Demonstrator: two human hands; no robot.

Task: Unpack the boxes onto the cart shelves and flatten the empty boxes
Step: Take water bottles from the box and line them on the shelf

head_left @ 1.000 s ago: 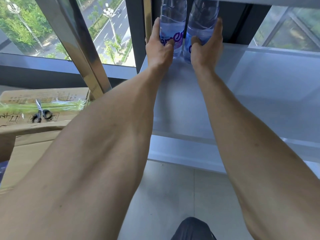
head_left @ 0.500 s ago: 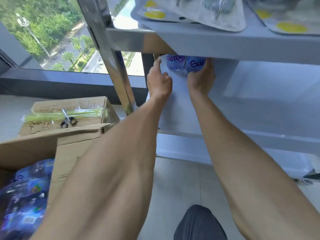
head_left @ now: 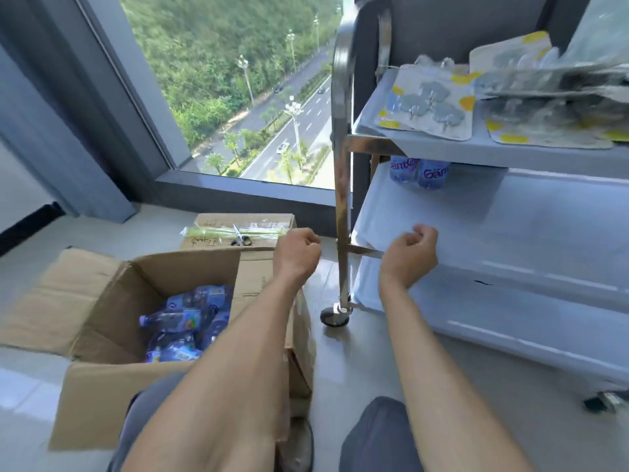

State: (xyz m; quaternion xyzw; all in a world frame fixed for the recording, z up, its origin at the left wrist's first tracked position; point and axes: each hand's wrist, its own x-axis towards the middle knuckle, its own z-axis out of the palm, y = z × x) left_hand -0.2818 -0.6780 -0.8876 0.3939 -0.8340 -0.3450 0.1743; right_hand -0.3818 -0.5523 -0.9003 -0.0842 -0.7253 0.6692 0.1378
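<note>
Cart frame (head_left: 341,165): polished metal, mirror-glossy.
Cart shelves (head_left: 531,233): pale grey plastic, smooth, soft sheen.
Open box (head_left: 102,396): brown cardboard, matt.
Sealed box (head_left: 245,219): matt cardboard.
Tape (head_left: 211,230): clear film, glossy.
Bottles (head_left: 432,175): clear plastic, glossy blue labels.
Hook packs (head_left: 429,107): printed card under clear, shiny plastic.
Floor (head_left: 367,362): pale tile, glossy, smooth.

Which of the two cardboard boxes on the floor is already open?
The nearer box, flaps spread, bottles showing inside. The farther box is taped shut, with scissors on top.
</note>
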